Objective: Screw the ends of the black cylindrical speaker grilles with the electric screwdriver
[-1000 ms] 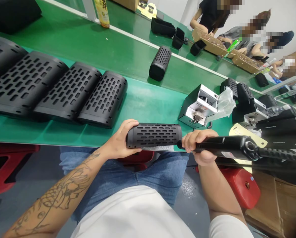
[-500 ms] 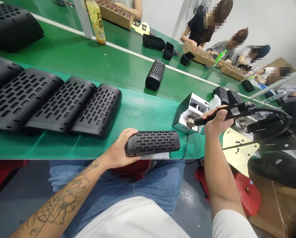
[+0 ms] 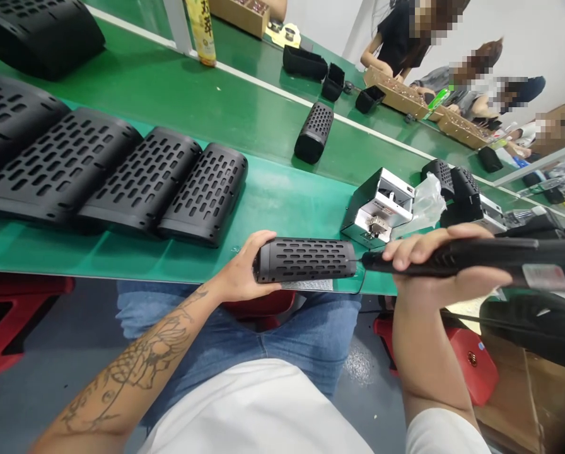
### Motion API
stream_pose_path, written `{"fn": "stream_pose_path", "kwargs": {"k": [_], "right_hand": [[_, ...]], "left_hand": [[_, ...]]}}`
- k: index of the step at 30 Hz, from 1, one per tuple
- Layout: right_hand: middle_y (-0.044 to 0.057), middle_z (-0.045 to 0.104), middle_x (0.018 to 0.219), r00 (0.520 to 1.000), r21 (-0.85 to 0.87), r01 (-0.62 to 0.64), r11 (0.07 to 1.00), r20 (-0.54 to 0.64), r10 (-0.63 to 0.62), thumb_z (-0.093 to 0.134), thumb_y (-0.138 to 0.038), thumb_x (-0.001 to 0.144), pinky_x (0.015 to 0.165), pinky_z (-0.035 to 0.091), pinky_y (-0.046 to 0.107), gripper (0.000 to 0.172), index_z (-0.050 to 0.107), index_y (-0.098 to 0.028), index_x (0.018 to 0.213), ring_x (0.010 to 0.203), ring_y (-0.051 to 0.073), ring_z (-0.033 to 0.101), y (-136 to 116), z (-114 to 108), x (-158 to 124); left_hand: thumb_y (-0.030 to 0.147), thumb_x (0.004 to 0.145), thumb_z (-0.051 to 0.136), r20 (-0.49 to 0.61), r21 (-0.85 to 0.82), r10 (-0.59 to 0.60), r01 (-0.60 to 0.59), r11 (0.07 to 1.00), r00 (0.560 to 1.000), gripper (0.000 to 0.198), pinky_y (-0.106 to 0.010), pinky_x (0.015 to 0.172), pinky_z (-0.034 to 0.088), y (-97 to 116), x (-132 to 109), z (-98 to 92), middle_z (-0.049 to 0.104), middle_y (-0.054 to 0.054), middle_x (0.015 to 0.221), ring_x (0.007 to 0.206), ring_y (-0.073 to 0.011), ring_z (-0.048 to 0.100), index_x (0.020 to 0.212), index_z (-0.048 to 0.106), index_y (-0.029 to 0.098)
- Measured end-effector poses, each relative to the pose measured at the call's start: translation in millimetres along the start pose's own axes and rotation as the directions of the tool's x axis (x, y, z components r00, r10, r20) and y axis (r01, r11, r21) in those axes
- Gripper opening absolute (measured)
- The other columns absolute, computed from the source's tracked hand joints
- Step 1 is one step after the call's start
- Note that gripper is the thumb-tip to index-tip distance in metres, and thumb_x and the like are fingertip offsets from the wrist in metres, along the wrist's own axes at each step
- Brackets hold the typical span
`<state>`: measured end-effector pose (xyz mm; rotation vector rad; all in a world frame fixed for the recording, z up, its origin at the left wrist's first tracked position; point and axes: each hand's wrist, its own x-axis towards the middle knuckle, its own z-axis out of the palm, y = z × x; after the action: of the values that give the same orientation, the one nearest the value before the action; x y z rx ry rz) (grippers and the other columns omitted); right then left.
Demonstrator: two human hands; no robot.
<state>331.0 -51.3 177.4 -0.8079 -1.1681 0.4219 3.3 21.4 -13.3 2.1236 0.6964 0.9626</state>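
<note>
My left hand (image 3: 250,268) is closed around the left end of a black slotted speaker housing (image 3: 306,260), which lies lengthwise near the front edge of the bench. In my right hand (image 3: 434,265) is a black electric screwdriver (image 3: 471,257), held level with its bit pointing left. The bit reaches the right end of the housing; whether it touches or carries a screw is too small to tell. Just behind stands a metal box, apparently a screw feeder (image 3: 379,208), with a small outlet on its front.
Several more slotted housings (image 3: 207,192) stand in a row at left. One housing (image 3: 314,132) lies farther back on the green bench (image 3: 273,189). A yellow-labelled bottle (image 3: 201,31) stands by a white post. Co-workers sit across at cardboard trays (image 3: 462,129). A red stool (image 3: 471,366) is at lower right.
My right hand has brought the screwdriver from the feeder's outlet over to the housing's right end. My left hand keeps its hold on the housing. The whole view has shifted slightly.
</note>
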Motion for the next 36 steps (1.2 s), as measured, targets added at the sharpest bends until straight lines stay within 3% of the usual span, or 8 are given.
{"fn": "stream_pose_path", "kwargs": {"k": [4, 9, 14, 19, 29, 33, 36], "right_hand": [[-0.007, 0.067, 0.062, 0.984, 0.139, -0.016, 0.990, 0.177, -0.009, 0.080, -0.086, 0.100, 0.043, 0.057, 0.033, 0.055, 0.082, -0.033, 0.115, 0.036, 0.016, 0.055, -13, 40, -35], [-0.008, 0.069, 0.059, 0.975, 0.136, -0.113, 0.984, 0.206, 0.083, 0.093, -0.085, 0.089, 0.044, 0.059, 0.033, 0.060, 0.076, -0.030, 0.102, 0.036, 0.016, 0.058, 4, 60, -44], [-0.008, 0.070, 0.062, 0.961, 0.181, -0.207, 0.962, 0.220, 0.165, 0.100, -0.069, 0.090, 0.047, 0.061, 0.032, 0.049, 0.074, -0.028, 0.096, 0.039, 0.015, 0.061, 13, 61, -43], [-0.008, 0.068, 0.060, 0.930, 0.206, -0.237, 0.949, 0.332, 0.161, 0.100, -0.059, 0.093, 0.049, 0.061, 0.030, 0.042, 0.073, -0.028, 0.092, 0.040, 0.014, 0.062, 13, 61, -44], [-0.008, 0.066, 0.060, 0.884, 0.264, -0.250, 0.932, 0.454, 0.109, 0.099, -0.054, 0.096, 0.050, 0.059, 0.027, 0.034, 0.077, -0.029, 0.098, 0.042, 0.013, 0.060, 23, 60, -49], [-0.006, 0.070, 0.066, 0.872, 0.202, -0.250, 0.947, 0.472, 0.129, 0.099, -0.056, 0.095, 0.052, 0.060, 0.029, 0.036, 0.077, -0.029, 0.105, 0.046, 0.014, 0.064, 24, 58, -56], [-0.007, 0.068, 0.063, 0.906, 0.183, -0.202, 0.962, 0.408, 0.113, 0.094, -0.070, 0.097, 0.048, 0.056, 0.029, 0.045, 0.076, -0.029, 0.104, 0.043, 0.014, 0.061, 18, 50, -48]], "left_hand": [[0.042, 0.087, 0.105, -0.006, -0.050, -0.004, 0.004, 0.999, 1.000, 0.117, -0.066, 0.145, 0.049, 3, 1, -0.3, 0.052, -0.021, 0.180, 0.170, -0.0465, 0.057, 0.183, 0.040, 0.029], [0.047, 0.088, 0.104, -0.015, -0.096, 0.010, -0.011, 0.995, 1.000, 0.113, -0.064, 0.145, 0.050, 3, 3, 0.0, 0.054, -0.020, 0.179, 0.170, -0.0457, 0.057, 0.182, 0.043, 0.028], [0.050, 0.087, 0.106, -0.009, -0.103, 0.008, -0.009, 0.995, 1.000, 0.113, -0.063, 0.143, 0.052, 5, 5, 0.2, 0.057, -0.021, 0.176, 0.167, -0.0460, 0.061, 0.180, 0.045, 0.028], [0.053, 0.087, 0.105, -0.006, -0.086, -0.017, 0.016, 0.996, 1.000, 0.112, -0.060, 0.141, 0.055, 7, 5, -0.2, 0.059, -0.020, 0.175, 0.164, -0.0449, 0.063, 0.179, 0.047, 0.028], [0.054, 0.086, 0.105, 0.000, -0.053, -0.023, 0.023, 0.998, 1.000, 0.111, -0.059, 0.139, 0.058, 9, 5, -1.7, 0.060, -0.019, 0.173, 0.162, -0.0442, 0.065, 0.178, 0.047, 0.028], [0.051, 0.087, 0.104, -0.005, -0.019, -0.019, 0.019, 1.000, 1.000, 0.110, -0.060, 0.138, 0.059, 5, 2, -1.0, 0.060, -0.019, 0.173, 0.161, -0.0437, 0.066, 0.178, 0.046, 0.029], [0.051, 0.086, 0.105, -0.047, 0.017, 0.008, -0.007, 1.000, 0.999, 0.112, -0.064, 0.138, 0.058, 1, -2, 2.3, 0.060, -0.019, 0.173, 0.162, -0.0451, 0.065, 0.179, 0.046, 0.030]]}}
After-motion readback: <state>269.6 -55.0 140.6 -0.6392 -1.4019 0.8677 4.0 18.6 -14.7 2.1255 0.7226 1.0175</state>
